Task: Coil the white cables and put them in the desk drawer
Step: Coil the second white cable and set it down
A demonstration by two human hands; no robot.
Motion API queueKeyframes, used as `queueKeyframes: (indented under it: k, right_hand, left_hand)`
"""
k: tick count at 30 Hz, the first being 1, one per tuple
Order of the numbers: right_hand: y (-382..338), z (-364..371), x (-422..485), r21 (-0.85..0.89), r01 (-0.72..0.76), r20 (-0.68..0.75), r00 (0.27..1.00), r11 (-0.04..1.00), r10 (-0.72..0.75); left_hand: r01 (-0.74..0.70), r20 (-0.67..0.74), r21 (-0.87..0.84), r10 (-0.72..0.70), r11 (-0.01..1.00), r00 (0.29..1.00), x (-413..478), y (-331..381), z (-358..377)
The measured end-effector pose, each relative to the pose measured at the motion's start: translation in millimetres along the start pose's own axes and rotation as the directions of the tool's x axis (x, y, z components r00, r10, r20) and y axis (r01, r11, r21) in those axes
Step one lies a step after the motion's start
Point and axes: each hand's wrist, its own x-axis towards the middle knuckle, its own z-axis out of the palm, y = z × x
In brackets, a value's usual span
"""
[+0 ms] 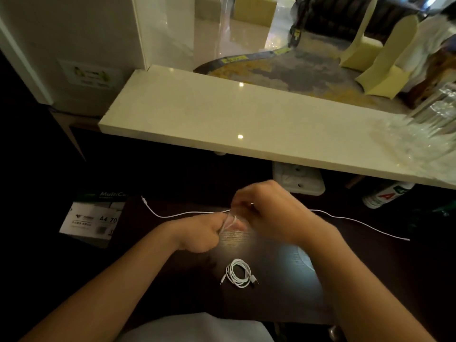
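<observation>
1. Nearest the camera: one coiled white cable (238,273), finished, lying loose on the dark counter (370,267) just below the hands, both plugs poking out of the loop.
2. Above it: a second white cable (187,213), only partly coiled. Left tail trailing across the counter toward the paper ream, right tail running out well past the right wrist to a plug near the counter's far right.
3. Left hand (204,230): grip closed on the first few loops, bunched between fingers and thumb.
4. Right hand (269,213): fingers pinched on the cable right beside the left hand, apparently feeding the next turn; blurred, so exact finger placement unclear.
5. Step in hand, judged: coiling of the second cable, early on, most of its length not yet wound.
6. Next move probably calls for drawing in slack from one tail, laying even loops into the left grip, keeping the far plug from snagging or whipping off the counter.
7. After that: both coils to the desk drawer. No drawer visible from this view.
8. Count: white cables, two (one coiled, one in progress); hands, two.
9. Around: one A4 paper ream (95,215) at left, one white socket block (299,180) under the pale stone ledge (222,114), one bottle (385,195) lying at right.
</observation>
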Motion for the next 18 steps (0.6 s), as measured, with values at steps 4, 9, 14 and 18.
queueKeyframes:
  k: [4, 9, 14, 18]
  right_hand:
    - [49, 2, 11, 0.507, -0.101, -0.092, 0.981, 0.856, 0.171]
    - [60, 55, 1, 0.924, -0.151, 0.040, 0.951, 0.352, 0.306]
    - [50, 82, -6, 0.964, -0.172, 0.067, 0.893, 0.201, 0.444]
    - [33, 87, -17, 0.942, -0.224, 0.083, 0.877, 0.251, 0.473]
  left_hand:
    - [-0.170, 0.090, -0.563, 0.264, 0.809, 0.960, -19, 25, 2]
    - [-0.289, -0.107, -0.830, 0.374, 0.477, 0.921, -16, 38, 7]
    - [-0.363, -0.257, -0.828, 0.286, 0.427, 0.923, -8, 31, 12]
    - [-0.386, -0.332, -0.807, 0.198, 0.448, 0.922, -3, 29, 4]
